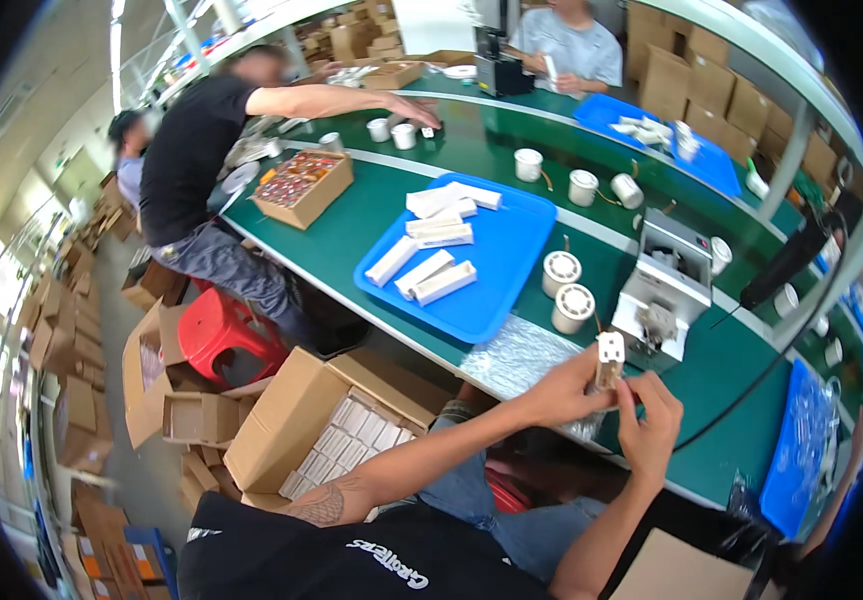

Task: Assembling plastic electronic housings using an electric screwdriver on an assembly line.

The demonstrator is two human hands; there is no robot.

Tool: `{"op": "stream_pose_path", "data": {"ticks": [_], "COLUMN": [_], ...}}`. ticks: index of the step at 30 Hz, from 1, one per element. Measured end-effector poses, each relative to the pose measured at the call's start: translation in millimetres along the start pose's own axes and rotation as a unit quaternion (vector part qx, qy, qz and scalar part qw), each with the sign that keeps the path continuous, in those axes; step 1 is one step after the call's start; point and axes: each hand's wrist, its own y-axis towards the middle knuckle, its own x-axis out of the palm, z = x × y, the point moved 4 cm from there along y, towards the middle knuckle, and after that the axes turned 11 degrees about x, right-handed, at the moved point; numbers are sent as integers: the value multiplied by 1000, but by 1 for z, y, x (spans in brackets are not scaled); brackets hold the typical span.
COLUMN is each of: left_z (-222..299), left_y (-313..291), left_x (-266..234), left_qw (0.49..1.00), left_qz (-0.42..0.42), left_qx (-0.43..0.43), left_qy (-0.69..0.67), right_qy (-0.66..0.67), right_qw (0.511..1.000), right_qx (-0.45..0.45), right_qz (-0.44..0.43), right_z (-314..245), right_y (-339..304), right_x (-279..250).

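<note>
In front of the grey metal machine [659, 285], my left hand [563, 392] grips a small white plastic housing [609, 350] upright. It has dark holes in its top and a brownish front. The thumb and fingers of my right hand [649, 418] pinch at its lower end. Two white round fittings, a nearer one [573, 308] and a farther one [561, 272], stand left of the machine with slotted tops. A silvery plastic sheet [516, 358] lies beside my left hand. Several long white housings [446, 282] rest in the blue tray [521, 215].
An open carton [276, 430] of white pieces stands left of my lap. A box of small reddish parts [301, 190] sits on the green bench [286, 245]. A black cable [741, 400] hangs at right. Two co-workers, one reaching [201, 150] and one opposite [581, 50], are at the bench.
</note>
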Motion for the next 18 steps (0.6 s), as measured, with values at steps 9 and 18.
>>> {"op": "stream_pose_path", "data": {"ticks": [9, 18], "left_z": [12, 14], "left_y": [9, 10], "left_x": [-13, 0], "left_qw": [996, 992], "left_qz": [-17, 0], "left_qx": [31, 44], "left_qy": [79, 121], "right_qy": [-43, -114], "right_qw": [999, 993], "right_qx": [-10, -8], "right_qz": [-11, -2], "right_z": [-8, -11], "right_y": [7, -5], "right_x": [19, 6]}}
